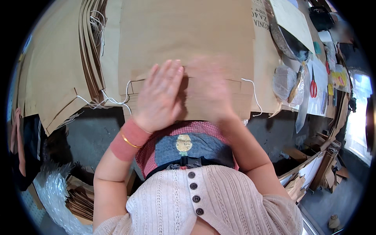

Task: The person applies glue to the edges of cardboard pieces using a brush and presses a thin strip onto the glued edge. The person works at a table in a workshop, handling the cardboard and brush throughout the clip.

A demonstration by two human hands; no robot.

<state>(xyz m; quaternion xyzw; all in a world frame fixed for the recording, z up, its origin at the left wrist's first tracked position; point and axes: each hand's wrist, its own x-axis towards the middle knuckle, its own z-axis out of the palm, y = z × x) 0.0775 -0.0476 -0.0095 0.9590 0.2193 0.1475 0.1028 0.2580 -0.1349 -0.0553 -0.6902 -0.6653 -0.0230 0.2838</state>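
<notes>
A large brown kraft paper sheet or bag [184, 31] lies flat on the work table, several layers showing along its near edge. White cord [256, 94] comes out near its right edge, and another white cord [127, 94] shows at the left. My left hand [162, 94] is over the left half of the near edge, its fingers stretched out and holding nothing. To its right, over the same edge, my right hand [213, 88] is smeared by motion, so its fingers cannot be made out. Whether either palm presses the paper is unclear.
Folded brown paper bags [88, 51] with white cords are stacked at the left. On the right are red-handled scissors [313, 88], a plastic-wrapped bundle [284, 80] and a dark, curved container [288, 39]. Another person's arm [19, 141] shows at the far left. Clear plastic wrap [58, 196] lies below.
</notes>
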